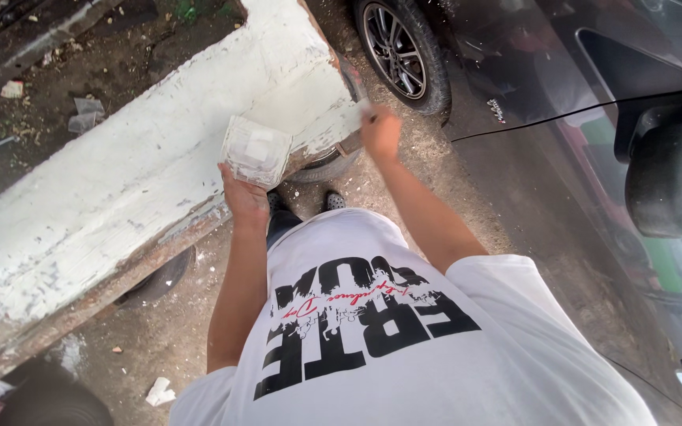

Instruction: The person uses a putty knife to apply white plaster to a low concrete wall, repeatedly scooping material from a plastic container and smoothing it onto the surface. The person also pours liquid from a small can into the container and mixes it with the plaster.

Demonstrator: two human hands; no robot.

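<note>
The left hand (244, 197) holds up a clear plastic container (255, 150) smeared with white; its grip closes on the underside. The right hand (380, 132) is at one o'clock from it and presses a small tool, too blurred to identify, against the end of a long panel covered in white filler (144, 166). A dark car (586, 102) stands at three o'clock, its wheel (400, 49) at twelve. Below is dirty ground (159, 331).

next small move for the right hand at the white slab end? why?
Probably draw the right hand and its small tool along the end of the white-coated slab; the tool itself is too blurred to name. The tip sits at the slab's corner, where bare patches show. The left hand holds the clear tub of white stuff close by.
</note>
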